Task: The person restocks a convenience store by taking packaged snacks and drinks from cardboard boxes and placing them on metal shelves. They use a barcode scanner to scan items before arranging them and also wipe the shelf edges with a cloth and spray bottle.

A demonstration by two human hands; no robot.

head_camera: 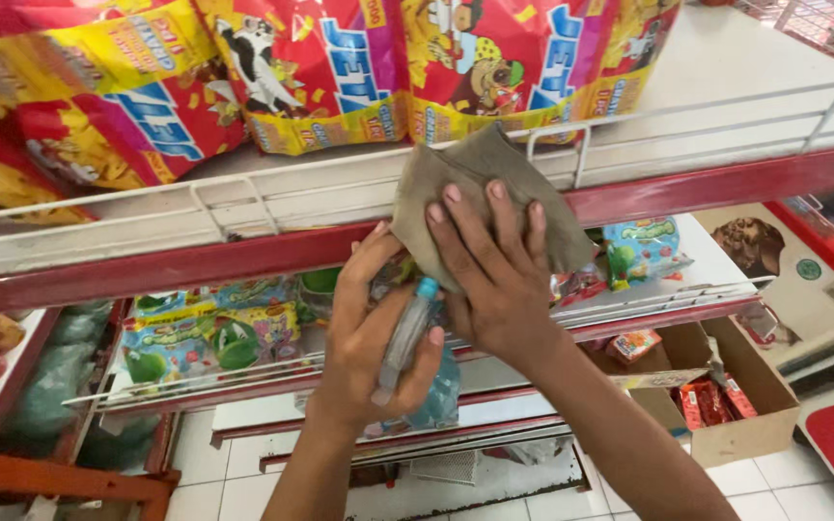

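The right hand [494, 275] lies flat with fingers spread over a brown-grey cloth [480, 198], pressing it against the red front edge of the upper shelf [243, 256]; the cloth sits under the palm and sticks out above the fingertips. Just beside it, the left hand [369, 338] is curled around a clear spray bottle [407, 338] with a blue top, held upright below the cloth. Red and yellow snack bags [320, 68] stand on the shelf above.

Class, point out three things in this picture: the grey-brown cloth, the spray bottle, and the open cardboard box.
Cloth [456, 178], head view: upper middle of its fabric.
Spray bottle [407, 333], head view: its clear neck.
Cardboard box [755, 381], head view: inside of its right wall.
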